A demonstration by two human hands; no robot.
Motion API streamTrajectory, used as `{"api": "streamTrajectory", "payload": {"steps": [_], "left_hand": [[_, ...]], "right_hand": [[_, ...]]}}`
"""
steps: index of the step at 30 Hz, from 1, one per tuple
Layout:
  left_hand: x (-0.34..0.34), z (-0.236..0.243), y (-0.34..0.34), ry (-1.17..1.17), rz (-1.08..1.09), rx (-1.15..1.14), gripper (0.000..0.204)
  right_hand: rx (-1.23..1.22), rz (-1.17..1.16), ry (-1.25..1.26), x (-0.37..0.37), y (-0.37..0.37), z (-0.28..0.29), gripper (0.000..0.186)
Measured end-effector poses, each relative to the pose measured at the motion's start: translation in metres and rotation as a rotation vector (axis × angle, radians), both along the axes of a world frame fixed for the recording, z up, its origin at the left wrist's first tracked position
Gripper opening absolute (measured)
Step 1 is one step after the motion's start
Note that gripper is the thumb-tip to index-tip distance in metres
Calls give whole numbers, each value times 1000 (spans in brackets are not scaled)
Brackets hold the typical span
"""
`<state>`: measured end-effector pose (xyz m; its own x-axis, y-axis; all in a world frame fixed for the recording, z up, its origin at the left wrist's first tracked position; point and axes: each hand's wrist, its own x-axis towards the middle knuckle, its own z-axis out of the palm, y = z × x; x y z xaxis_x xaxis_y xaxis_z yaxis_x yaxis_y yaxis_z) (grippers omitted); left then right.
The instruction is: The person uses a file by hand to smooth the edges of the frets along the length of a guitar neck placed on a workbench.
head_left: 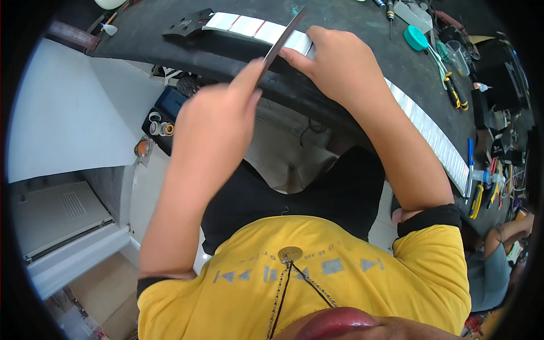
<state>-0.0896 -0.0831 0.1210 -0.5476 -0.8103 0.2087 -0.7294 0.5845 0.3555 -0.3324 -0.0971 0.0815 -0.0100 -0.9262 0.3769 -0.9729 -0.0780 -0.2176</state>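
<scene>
- A thin dark file (pixel 281 41) is pinched between the fingers (pixel 245 85) of the left hand (pixel 212 122); its handle end is gripped, and the blade is slanted up and away to the right.
- The far part of the blade is laid across a guitar neck (pixel 258 28) whose fretboard is covered in pale tape.
- The neck is pressed down by the right hand (pixel 343 71); its fingers (pixel 297 56) are curled over the near edge, just beside the blade, apparently touching it.
- The dark headstock (pixel 187 25) is seen beyond the left fingers, further left along the neck.
- The rest of the taped neck (pixel 439 139) is stretched away behind the right forearm, along the dark table (pixel 362 34).
- Beyond the right hand, well apart from it, a teal round lid (pixel 416 38), screwdrivers (pixel 453 90) and other small tools are scattered on the table.
- Below the left hand, a dark tray (pixel 164 122) with small rolls is seen on a lower level.
</scene>
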Motion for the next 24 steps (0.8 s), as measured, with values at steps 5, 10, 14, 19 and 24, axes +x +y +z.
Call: {"api": "streamTrajectory", "payload": {"steps": [5,10,14,19,24], "left_hand": [[-29,-8,-33,36,-49,-81,45],[64,-13,66,14,36,43,55],[107,-15,91,18,113,42,60],[97,-4,81,111,169,100,63],[69,11,73,4,24,79,65]], "right_hand": [[-26,32,-2,-1,1,0,60],[-7,-19,13,-2,2,-7,63],[7,-17,-21,1,3,6,65],[77,-27,-9,-8,12,10,66],[103,-24,18,-9,18,13,66]]}}
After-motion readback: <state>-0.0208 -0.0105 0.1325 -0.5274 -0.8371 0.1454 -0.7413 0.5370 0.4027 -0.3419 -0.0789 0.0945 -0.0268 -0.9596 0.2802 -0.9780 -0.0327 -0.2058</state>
